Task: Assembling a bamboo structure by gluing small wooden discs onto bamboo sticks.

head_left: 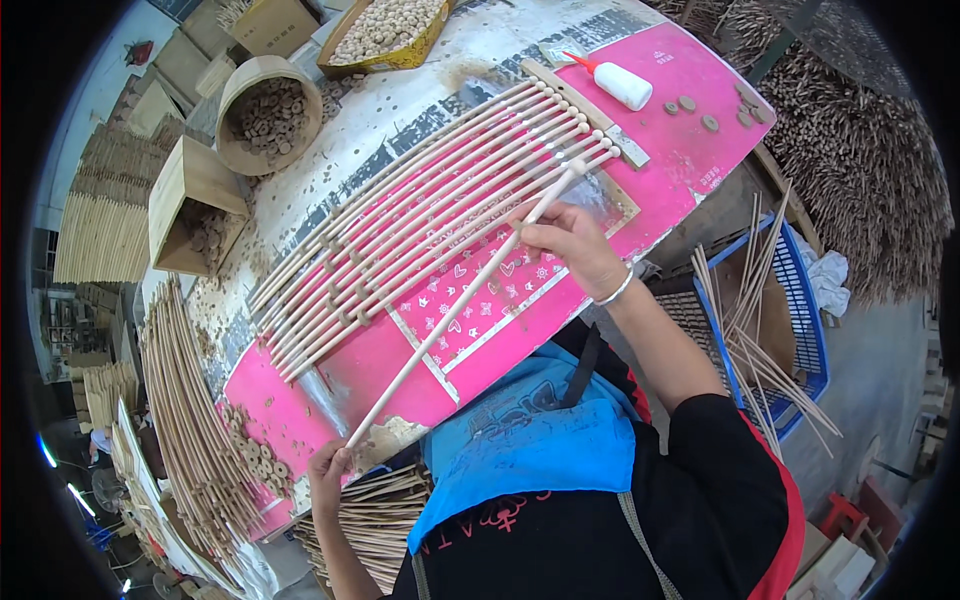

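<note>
Across the pink sheet (700,70) on the tabletop (375,110), head view: one pale wooden rod (448,319) held slantwise, its ball-tipped end up to the right, its plain end down to the left near the sheet's front edge.

Right hand (575,245): thumb and fingers pinched round the rod a little below the ball; silver bracelet (617,287) at the wrist. Left hand (330,465): fingers curled, closed on the rod's lower end. Exact finger contact there too small to tell.

Beyond the held rod: a row of similar rods (430,220), side by side, ball ends near a wooden bar (632,152); small wooden rings (345,290) on them near the other ends.

Right of the bar: white squeeze bottle (622,87) with red nozzle, lying on its side; loose wooden discs (710,123) beside it. Far side: yellow-sided tray (420,55) of wooden balls, round tub (265,68) and square wooden box (180,175), both containing small discs. Left: bundled rods (185,400), with loose rings (262,465) next to them. Off to the right: blue plastic basket (812,340) with thin sticks.
</note>
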Motion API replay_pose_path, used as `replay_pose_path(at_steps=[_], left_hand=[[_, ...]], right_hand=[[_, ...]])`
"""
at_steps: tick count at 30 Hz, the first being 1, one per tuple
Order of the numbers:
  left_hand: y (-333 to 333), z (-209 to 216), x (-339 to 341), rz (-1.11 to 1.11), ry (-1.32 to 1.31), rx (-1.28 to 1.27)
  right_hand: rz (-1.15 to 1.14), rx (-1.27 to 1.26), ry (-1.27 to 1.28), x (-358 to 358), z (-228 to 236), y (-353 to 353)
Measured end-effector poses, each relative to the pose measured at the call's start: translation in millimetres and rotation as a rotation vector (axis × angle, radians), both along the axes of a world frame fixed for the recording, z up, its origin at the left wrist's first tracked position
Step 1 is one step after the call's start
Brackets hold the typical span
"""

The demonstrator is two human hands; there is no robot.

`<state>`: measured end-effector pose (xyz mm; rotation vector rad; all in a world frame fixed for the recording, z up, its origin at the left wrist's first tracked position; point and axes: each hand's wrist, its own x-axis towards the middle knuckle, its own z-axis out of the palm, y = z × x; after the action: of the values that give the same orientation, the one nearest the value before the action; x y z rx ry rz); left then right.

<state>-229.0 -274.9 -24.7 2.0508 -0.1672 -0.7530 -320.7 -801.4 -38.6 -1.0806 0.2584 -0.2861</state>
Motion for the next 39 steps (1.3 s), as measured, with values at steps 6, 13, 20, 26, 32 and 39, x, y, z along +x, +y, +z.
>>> replay_pose_path(at_steps=[6, 13, 20, 26, 32, 39], left_hand=[[-17, 9, 13, -0.014, 0.095, -0.083], [-62, 19, 25, -0.212, 0.101, 0.082], [-87, -1, 17, -0.122, -0.089, -0.046], [-121, 0, 13, -0.272, -0.511, 0.040], [-137, -6, 12, -0.202, -0.538, 0.036], [-169, -25, 9, -0.191, -0.694, 0.031]], right_hand=[[-0.017, 0.005, 0.018, -6, -6, -10], [-0.045, 0.023, 0.064, -22, -12, -18], [-0.172, -0.003, 0.133, -30, -26, -29], [-0.250, -0.002, 0.206, -38, -27, -35], [-0.216, 0.119, 0.141, -46, -13, -44], [-0.390, -0.309, 0.390, -39, -41, -73]])
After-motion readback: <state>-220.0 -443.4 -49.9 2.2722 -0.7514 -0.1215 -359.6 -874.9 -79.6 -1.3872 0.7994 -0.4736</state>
